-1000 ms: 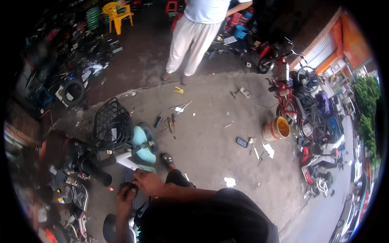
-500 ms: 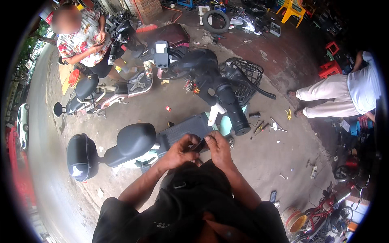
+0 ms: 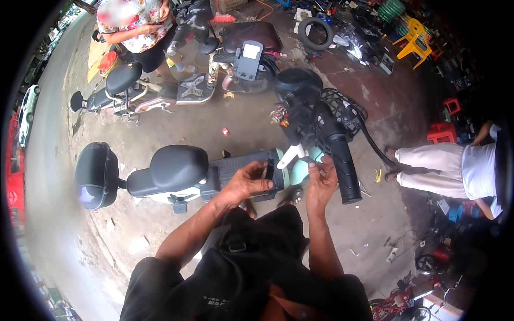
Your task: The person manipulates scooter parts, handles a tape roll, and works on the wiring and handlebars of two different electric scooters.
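L grip (image 3: 248, 181), mid-frame: thumb & fingers pinched on a sm. dark piece (image 3: 269, 170), too sm. & blurred to tell what kind. R grip (image 3: 323, 179), just R of ctr: thumb & fingers curled in; can't tell if anything's held. The two are apart, w/ part of the scooter showing btwn.

Scooter (image 3: 179, 166) = mint & blk, runs L to R across mid-frame: dark rear box (image 3: 96, 174) at L, blk seat next, dark footboard (image 3: 227, 168) by L grip, handlebar (image 3: 342, 166) R of ctr w/ its near end right by R grip. Blk basket (image 3: 356, 127) just past the handlebar.

More scooters upper L & top ctr, one w/ phone holder (image 3: 249, 60). Person in flowery shirt (image 3: 151, 40) upper L, among them. Other person, white shirt (image 3: 482, 168) & pale trousers, at R edge.

Top R: tyre (image 3: 315, 35) flat on the ground, yellow chair (image 3: 415, 43), red stools (image 3: 442, 132) lower down. Yellow tool (image 3: 378, 175) on the ground near that person's feet. Red bike (image 3: 396, 299) bottom R. White car (image 3: 28, 112) on the road, far L.
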Demonstrator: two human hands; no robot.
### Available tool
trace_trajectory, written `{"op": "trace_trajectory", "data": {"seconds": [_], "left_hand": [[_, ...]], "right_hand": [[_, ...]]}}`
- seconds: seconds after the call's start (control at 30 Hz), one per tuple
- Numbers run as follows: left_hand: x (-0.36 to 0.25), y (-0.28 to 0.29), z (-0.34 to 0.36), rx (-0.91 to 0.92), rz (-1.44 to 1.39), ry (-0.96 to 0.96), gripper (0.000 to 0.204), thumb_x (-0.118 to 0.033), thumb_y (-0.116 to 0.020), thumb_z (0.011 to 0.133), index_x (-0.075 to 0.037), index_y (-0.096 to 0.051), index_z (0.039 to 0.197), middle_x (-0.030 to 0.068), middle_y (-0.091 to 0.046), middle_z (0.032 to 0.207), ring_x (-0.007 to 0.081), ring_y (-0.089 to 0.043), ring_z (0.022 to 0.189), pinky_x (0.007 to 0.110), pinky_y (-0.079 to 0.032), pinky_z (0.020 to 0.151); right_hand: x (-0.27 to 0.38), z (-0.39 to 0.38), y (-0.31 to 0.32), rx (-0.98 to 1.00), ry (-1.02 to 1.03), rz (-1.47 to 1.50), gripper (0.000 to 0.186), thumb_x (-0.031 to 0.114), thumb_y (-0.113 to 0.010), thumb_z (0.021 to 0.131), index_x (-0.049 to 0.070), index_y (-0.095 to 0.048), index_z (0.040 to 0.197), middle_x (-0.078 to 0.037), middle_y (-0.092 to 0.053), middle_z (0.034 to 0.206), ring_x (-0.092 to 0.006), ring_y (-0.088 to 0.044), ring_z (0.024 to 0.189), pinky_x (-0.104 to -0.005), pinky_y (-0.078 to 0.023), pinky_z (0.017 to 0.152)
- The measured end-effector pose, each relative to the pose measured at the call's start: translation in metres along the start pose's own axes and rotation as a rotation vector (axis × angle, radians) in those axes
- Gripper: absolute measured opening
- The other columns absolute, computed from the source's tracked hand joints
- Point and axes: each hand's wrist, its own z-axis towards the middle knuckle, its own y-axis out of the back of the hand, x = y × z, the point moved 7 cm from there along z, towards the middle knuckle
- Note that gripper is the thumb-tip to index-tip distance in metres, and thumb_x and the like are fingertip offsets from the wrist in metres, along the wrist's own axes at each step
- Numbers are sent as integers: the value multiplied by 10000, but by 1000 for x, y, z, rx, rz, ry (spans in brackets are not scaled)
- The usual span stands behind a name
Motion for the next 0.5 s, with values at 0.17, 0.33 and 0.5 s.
{"op": "trace_trajectory", "data": {"seconds": [0.17, 0.33, 0.5], "left_hand": [[-4, -8, 24, 79, -21, -5, 651, -6, -781, 777, -16, -498, 1363, 70, -580, 1275, 192, -528, 1184, 349, -412, 1033], [-18, -15, 47, 92, 84, -72, 687, -7, -777, 777, -21, -469, 1391, 74, -553, 1331, 178, -495, 1239, 342, -373, 1068], [-45, -23, 56, 122, 203, -114, 728, -13, -775, 764, 9, -434, 1407, 87, -534, 1317, 173, -498, 1227, 327, -397, 1045]], "right_hand": [[-4, 38, -12, 29, -151, -224, 446, 79, -756, 860, -15, -536, 1237, -80, -604, 1066, -134, -586, 904, -266, -480, 780], [-19, 49, -20, 54, -70, -175, 384, 82, -702, 903, -27, -591, 1254, -72, -638, 1087, -133, -594, 931, -265, -478, 808], [-21, 46, -19, 63, 84, -134, 296, 150, -625, 963, -19, -635, 1205, -80, -648, 1149, -156, -601, 950, -278, -482, 824]]}}
